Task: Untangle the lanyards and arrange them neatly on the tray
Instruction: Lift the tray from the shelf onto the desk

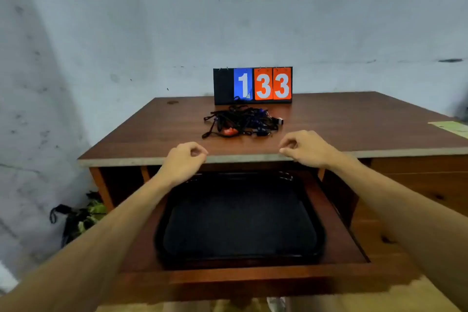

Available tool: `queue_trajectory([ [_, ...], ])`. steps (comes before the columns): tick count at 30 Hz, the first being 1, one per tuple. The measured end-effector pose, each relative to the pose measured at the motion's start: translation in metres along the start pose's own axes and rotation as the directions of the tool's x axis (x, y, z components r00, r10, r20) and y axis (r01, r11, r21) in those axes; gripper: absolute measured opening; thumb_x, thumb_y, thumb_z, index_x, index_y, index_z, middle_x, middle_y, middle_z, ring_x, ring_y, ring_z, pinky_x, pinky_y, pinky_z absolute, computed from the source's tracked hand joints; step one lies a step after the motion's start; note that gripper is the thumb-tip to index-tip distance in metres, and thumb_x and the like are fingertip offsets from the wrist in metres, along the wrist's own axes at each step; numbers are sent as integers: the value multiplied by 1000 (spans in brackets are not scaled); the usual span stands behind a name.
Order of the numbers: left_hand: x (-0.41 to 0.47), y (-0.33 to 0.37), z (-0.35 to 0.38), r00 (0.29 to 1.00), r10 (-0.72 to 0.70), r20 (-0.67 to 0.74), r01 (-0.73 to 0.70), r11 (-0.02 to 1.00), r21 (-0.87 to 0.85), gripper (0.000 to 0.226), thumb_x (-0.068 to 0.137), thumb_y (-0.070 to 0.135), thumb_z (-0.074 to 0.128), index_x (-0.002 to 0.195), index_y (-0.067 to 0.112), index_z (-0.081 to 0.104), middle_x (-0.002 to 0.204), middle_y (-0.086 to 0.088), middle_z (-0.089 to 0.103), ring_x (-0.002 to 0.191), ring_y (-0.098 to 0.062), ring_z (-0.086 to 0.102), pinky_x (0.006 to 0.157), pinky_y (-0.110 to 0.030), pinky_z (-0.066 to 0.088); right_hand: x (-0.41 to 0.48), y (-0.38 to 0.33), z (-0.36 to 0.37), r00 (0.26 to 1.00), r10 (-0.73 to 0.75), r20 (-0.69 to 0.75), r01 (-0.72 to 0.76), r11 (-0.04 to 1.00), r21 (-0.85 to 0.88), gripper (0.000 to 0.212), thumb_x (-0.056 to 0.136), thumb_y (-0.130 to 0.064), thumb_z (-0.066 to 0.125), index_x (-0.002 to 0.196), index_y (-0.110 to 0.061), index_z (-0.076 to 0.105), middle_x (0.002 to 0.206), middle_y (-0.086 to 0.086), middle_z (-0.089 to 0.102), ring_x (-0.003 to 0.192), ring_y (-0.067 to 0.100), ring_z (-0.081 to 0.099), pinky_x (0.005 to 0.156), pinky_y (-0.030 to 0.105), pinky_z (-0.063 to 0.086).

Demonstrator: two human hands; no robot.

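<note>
Progress: by my judgement the task is at its very start; nothing has been sorted or laid out yet.
Done: no lanyard is separated and none lies on the tray.
Left: pulling every strap out of the knot, then laying them side by side on the tray, which is the whole job.
Lanyards [241, 121]: one tangled heap of dark straps with blue pieces, metal clips and one red piece, lying on the bench [354, 121] just beyond both grips and roughly midway between them, touched by neither.
Left grip [183, 162]: over the near edge of the bench, fingers loosely curled with thumb and forefinger tips close, holding nothing.
Right grip [305, 148]: level with the left one, in the same loose curl, and holding nothing.
Tray [159, 235]: black and rectangular with a raised rim, below the grips and nearer the person, resting on a pull-out shelf [339, 223] under the bench top.
Tray contents: no lanyard shows in it; only its dark floor is visible.
Beyond the heap: a flip scoreboard [253, 85] reading 133 stands upright, farthest from the grips.
Count: the straps overlap too much to tell how many there are.
</note>
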State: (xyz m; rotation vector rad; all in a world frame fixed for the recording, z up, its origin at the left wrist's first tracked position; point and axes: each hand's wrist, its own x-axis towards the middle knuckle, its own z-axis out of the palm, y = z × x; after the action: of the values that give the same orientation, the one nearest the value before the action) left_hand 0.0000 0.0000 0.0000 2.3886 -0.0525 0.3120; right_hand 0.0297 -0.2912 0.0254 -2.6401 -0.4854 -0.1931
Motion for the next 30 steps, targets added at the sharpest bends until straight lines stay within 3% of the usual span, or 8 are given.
queue_trajectory([
  [4,-18,-48,20,976,-215,-35,218,968,126,23,86,22,58,108,16,63,109,-8,55,100,-26,57,83,-34,48,-12,30,31,979,191,70,-187,981,-55,20,89,-26,62,98,-10,69,92,4,67,87,19,62,80,30,50],
  [6,-33,-69,25,952,-297,-68,305,915,264,38,87,27,59,122,15,54,128,-13,41,120,-32,43,99,-41,41,-21,43,50,946,295,134,-283,954,-103,28,88,-31,63,107,-10,63,105,9,64,97,25,61,81,32,49],
  [9,-49,-90,27,939,-340,-52,339,892,297,53,88,24,61,134,7,41,135,-17,30,125,-36,36,102,-42,38,-37,55,71,885,433,173,-414,900,-138,42,88,-33,60,123,-13,49,122,10,52,106,29,56,87,38,49],
  [13,-56,-106,30,931,-364,18,343,894,286,38,90,21,56,123,4,48,124,-18,52,107,-35,56,91,-43,49,-53,52,90,846,504,172,-495,863,-96,46,89,-21,53,130,-16,31,108,11,55,93,30,60,71,37,49],
  [17,-65,-110,33,933,-358,-36,349,878,328,27,95,31,50,104,6,49,106,-16,62,94,-33,61,82,-44,53,-61,50,92,845,514,149,-505,858,-91,53,91,-14,47,136,-3,22,115,18,56,98,33,58,78,38,47],
  [23,-77,-98,19,936,-345,-76,353,900,255,25,95,34,49,95,10,47,91,-12,62,80,-30,62,71,-40,53,-79,49,71,873,481,78,-486,871,74,42,88,-12,43,130,-5,39,121,19,54,102,33,56,90,42,49],
  [28,-87,-80,4,951,-274,-143,296,940,169,24,95,35,48,92,11,46,82,-9,60,69,-25,60,56,-34,45,-95,41,54,905,424,-9,-413,885,213,39,91,-9,44,129,-7,40,96,11,61,76,20,57,59,30,44],
  [30,-87,-75,-1,955,-243,-170,268,953,144,23,96,33,49,93,11,47,81,-9,60,69,-24,59,54,-33,43,-98,38,47,913,402,-71,-371,890,264,36,92,-7,45,129,-6,43,87,7,59,69,14,52,58,30,41],
])
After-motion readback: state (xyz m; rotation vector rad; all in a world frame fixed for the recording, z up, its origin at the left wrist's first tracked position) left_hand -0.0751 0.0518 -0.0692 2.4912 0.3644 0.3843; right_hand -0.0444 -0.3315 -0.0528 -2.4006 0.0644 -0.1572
